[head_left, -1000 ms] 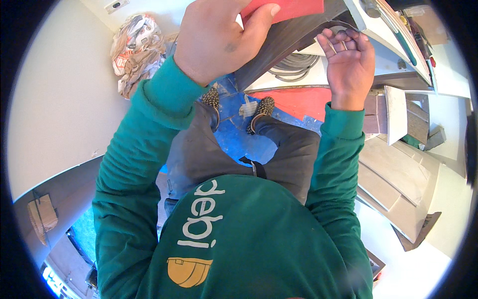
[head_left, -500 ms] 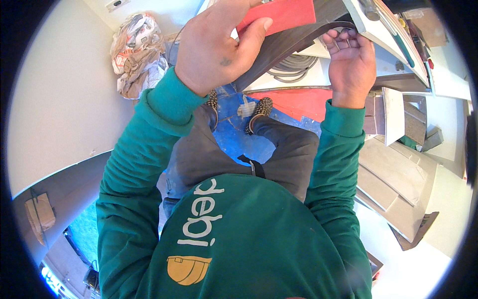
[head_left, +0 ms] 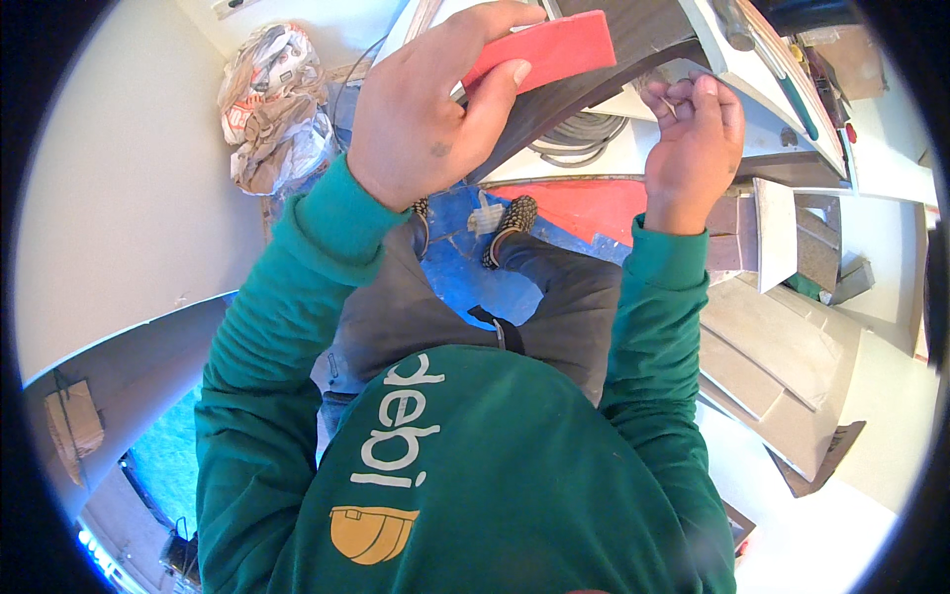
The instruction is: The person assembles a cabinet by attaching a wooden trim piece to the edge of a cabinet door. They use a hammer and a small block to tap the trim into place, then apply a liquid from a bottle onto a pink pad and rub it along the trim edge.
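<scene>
In my left hand (head_left: 421, 104) is a flat red rectangular block (head_left: 554, 48), its thumb on the near side and the fingers over the top. The block sits above a dark brown wooden board (head_left: 604, 84) that slopes across the top. To the right, my right hand (head_left: 693, 148) is raised beside the board's end, palm partly up. Its fingers are curled in, with thumb and forefinger close together. Whatever they may pinch is too small to make out.
A white-faced worktop (head_left: 712, 59) holds a green-handled tool (head_left: 797, 104). Coiled grey hose (head_left: 579, 139) lies beneath the dark board. Crumpled plastic bags (head_left: 277, 109) are against the left wall. Stacked beige panels (head_left: 772, 346) lean at right. Blue sheeting (head_left: 495, 287) covers the floor by my feet.
My left hand tilts the red block, so more of its narrow side shows. My right hand has drawn back from the worktop's underside, and its fingers have curled in more.
</scene>
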`<move>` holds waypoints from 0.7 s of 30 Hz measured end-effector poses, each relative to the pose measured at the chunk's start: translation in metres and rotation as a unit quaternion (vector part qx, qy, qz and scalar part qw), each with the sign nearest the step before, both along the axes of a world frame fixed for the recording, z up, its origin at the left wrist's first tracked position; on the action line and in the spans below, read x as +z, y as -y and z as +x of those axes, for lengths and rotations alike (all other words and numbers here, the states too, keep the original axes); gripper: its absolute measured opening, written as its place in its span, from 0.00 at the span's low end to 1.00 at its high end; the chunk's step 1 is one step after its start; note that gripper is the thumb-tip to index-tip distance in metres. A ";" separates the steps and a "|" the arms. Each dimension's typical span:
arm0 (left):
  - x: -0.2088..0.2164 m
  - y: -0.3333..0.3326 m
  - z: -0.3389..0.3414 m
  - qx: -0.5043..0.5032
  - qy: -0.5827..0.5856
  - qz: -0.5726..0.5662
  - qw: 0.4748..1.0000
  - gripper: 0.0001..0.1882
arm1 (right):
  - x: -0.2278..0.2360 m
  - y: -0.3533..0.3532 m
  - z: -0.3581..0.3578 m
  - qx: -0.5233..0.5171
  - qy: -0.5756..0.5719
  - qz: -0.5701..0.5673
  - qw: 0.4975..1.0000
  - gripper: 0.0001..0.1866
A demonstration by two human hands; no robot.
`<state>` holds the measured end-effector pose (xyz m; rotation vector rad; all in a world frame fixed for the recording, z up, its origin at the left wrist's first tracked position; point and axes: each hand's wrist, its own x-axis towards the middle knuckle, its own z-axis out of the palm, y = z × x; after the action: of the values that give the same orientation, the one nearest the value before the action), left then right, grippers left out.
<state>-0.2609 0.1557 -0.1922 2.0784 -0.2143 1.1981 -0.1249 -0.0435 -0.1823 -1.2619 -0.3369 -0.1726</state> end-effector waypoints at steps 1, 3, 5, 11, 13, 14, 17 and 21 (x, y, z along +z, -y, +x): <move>0.000 0.001 -0.003 0.001 -0.009 -0.012 1.000 0.19 | -0.003 0.000 -0.003 -0.011 0.021 -0.016 1.000 0.09; -0.001 0.003 -0.007 0.004 -0.028 -0.034 0.999 0.19 | -0.007 0.003 -0.008 -0.017 0.046 -0.041 0.998 0.10; -0.003 0.000 -0.009 -0.004 -0.032 -0.040 0.999 0.19 | -0.010 0.006 -0.012 -0.011 0.054 -0.059 0.997 0.13; -0.013 -0.004 -0.018 0.020 0.018 -0.094 0.995 0.17 | -0.021 0.019 -0.022 -0.013 0.046 -0.109 0.993 0.14; -0.015 -0.002 -0.027 0.026 0.011 -0.149 0.988 0.15 | -0.031 0.031 -0.031 -0.005 0.029 -0.130 0.991 0.13; -0.017 -0.001 -0.033 0.022 0.003 -0.193 0.981 0.14 | -0.039 0.037 -0.035 0.002 0.021 -0.138 0.990 0.13; -0.015 0.008 -0.054 -0.031 -0.019 -0.332 0.943 0.10 | -0.072 0.069 -0.045 0.020 -0.022 -0.190 0.981 0.13; -0.025 0.010 -0.070 -0.034 0.021 -0.201 0.979 0.11 | -0.118 0.121 -0.067 0.026 -0.099 -0.284 0.953 0.12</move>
<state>-0.3308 0.1461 -0.2169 1.6833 -0.0549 1.1392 -0.1915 -0.1646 -0.3000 -1.8222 -0.2521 0.1069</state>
